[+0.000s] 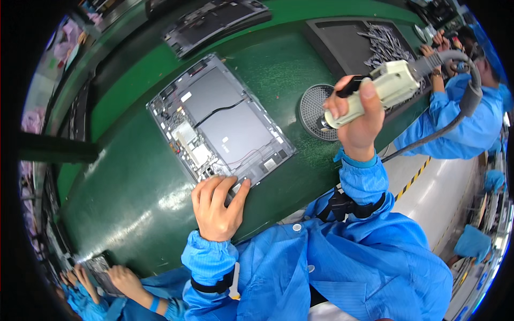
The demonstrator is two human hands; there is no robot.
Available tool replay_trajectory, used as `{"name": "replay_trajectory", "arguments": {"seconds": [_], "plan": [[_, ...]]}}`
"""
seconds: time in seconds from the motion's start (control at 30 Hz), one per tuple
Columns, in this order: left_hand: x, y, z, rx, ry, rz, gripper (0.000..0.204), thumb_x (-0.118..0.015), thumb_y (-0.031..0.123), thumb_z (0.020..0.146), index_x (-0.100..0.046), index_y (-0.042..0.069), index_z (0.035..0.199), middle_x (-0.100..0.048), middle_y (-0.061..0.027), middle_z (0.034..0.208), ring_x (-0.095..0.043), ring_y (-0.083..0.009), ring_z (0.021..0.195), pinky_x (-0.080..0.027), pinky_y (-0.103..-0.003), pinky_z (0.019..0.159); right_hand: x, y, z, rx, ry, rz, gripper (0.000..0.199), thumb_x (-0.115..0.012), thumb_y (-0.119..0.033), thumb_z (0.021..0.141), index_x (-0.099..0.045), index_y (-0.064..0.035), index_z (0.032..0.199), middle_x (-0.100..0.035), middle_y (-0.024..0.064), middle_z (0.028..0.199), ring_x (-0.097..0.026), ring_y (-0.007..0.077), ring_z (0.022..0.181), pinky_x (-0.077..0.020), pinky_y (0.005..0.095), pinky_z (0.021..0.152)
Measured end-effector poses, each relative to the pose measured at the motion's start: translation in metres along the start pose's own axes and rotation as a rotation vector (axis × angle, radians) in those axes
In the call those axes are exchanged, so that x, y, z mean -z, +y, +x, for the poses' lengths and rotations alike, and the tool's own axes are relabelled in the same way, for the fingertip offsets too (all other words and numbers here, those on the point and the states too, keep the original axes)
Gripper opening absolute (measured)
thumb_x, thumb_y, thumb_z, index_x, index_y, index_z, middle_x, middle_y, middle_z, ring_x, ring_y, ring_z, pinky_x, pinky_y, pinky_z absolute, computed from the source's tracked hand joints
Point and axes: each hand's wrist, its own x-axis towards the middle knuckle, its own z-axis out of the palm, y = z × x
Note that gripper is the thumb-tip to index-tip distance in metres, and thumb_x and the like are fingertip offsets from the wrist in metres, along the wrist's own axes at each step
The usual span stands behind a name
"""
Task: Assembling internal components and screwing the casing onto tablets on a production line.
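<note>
An opened tablet point(225, 123) lies on the green bench with its inside facing up. It shows a large grey battery, a circuit board along its left side and a black cable across it. My left hand point(218, 208) rests on its near edge, fingers spread and touching the frame. To the right, my right hand point(360, 120) is wrapped round a pale green electric screwdriver point(388, 91) with a grey cord. The screwdriver's tip points down-left over a round grey dish with a dotted surface point(316, 109); I cannot tell whether it touches.
A black tray point(342, 48) with a heap of small dark parts stands at the back right. Another opened device point(214, 27) lies on the far side. Co-workers sit at the right point(455, 117) and lower left point(123, 283). The screwdriver's cord point(450, 125) loops at the right.
</note>
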Motion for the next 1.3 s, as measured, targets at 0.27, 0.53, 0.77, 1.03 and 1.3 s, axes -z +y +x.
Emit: {"name": "replay_trajectory", "arguments": {"seconds": [0.27, 0.53, 0.77, 1.03, 1.3], "plan": [[-0.004, 0.005, 0.003, 0.028, 0.022, 0.014, 0.035, -0.075, 0.003, 0.059, -0.068, 0.011, 0.092, -0.059, -0.0065, 0.093, -0.056, -0.0261, 0.088, -0.043, -0.041, 0.081, -0.003, 0.006, 0.006, -0.01, 0.043, -0.085, 0.041, -0.056, -0.033, 0.087, -0.058, 0.0077, 0.089, -0.048, 0.0042, 0.055, -0.049, 0.0125, 0.05, -0.0486, 0.0295, 0.058], [0.0, 0.006, 0.001, 0.035, 0.03, 0.009, 0.035, -0.075, 0.002, 0.058, -0.068, 0.01, 0.091, -0.059, -0.007, 0.093, -0.057, -0.0271, 0.087, -0.044, -0.042, 0.079, -0.007, 0.008, 0.002, -0.042, 0.039, -0.097, 0.036, -0.058, -0.028, 0.085, -0.058, 0.0083, 0.088, -0.049, 0.005, 0.054, -0.05, 0.0132, 0.049, -0.0499, 0.0307, 0.057], [0.0, 0.004, -0.001, 0.032, 0.04, 0.001, 0.036, -0.075, 0.002, 0.058, -0.068, 0.01, 0.092, -0.06, -0.0069, 0.092, -0.057, -0.0269, 0.086, -0.044, -0.042, 0.079, -0.006, 0.009, 0.001, -0.036, 0.056, -0.088, 0.037, -0.059, -0.029, 0.085, -0.058, 0.0079, 0.089, -0.049, 0.0055, 0.055, -0.049, 0.0133, 0.049, -0.0498, 0.0306, 0.057], [0.005, 0.002, -0.005, 0.039, 0.049, -0.024, 0.035, -0.077, 0.003, 0.056, -0.068, 0.006, 0.09, -0.061, -0.0087, 0.095, -0.057, -0.0282, 0.088, -0.044, -0.042, 0.079, -0.009, 0.008, 0.001, -0.032, 0.047, -0.084, 0.039, -0.058, -0.031, 0.087, -0.058, 0.0077, 0.09, -0.049, 0.0051, 0.056, -0.049, 0.0125, 0.049, -0.0502, 0.0296, 0.057], [0.011, -0.001, -0.014, 0.102, 0.076, 0.018, 0.037, -0.081, 0.009, 0.054, -0.067, 0.006, 0.088, -0.061, -0.0091, 0.096, -0.057, -0.0285, 0.091, -0.044, -0.042, 0.081, -0.008, 0.009, 0.0, -0.048, 0.07, -0.092, 0.038, -0.055, -0.031, 0.088, -0.057, 0.0069, 0.088, -0.049, 0.005, 0.055, -0.049, 0.0124, 0.049, -0.0502, 0.0298, 0.057]]}}
